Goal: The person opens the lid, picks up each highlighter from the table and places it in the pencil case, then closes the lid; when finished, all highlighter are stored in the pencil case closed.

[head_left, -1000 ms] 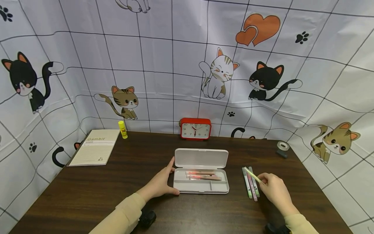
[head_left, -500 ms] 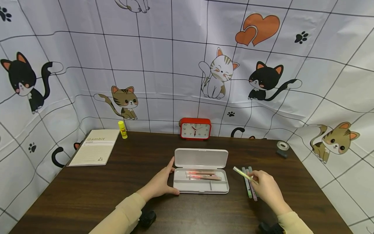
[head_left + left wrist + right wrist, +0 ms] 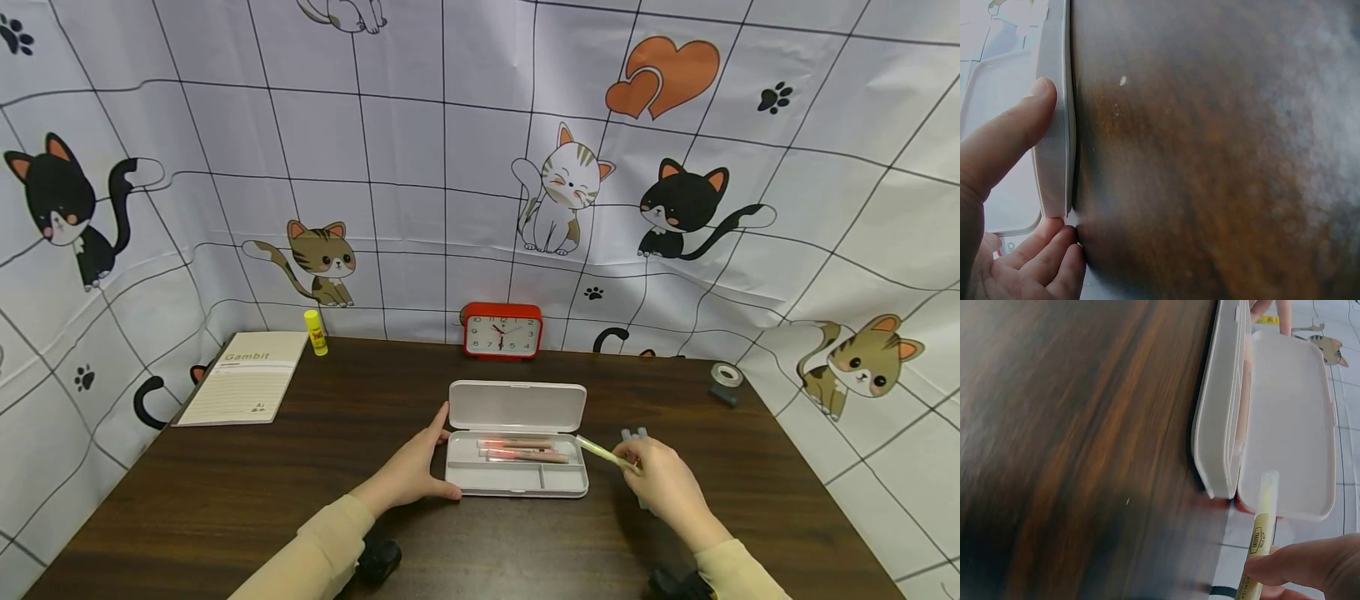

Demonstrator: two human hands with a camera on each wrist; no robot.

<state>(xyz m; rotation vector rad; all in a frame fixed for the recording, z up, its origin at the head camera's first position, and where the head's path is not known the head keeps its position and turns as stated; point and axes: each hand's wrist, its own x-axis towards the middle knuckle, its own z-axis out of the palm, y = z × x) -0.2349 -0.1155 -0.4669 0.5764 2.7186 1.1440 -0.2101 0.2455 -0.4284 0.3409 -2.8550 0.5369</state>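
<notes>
Left fingers (image 3: 1054, 259) opposite thumb (image 3: 1013, 134), right fingers (image 3: 637, 448) pinching

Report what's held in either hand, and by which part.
Right hand pinches the yellow highlighter by its barrel; left hand grips the open pencil case at its left end.

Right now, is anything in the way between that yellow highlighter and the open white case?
Nothing visible. In the head view, the right hand holds the yellow highlighter, its tip by the right edge of the white case; the lid stands open at the back.
</notes>
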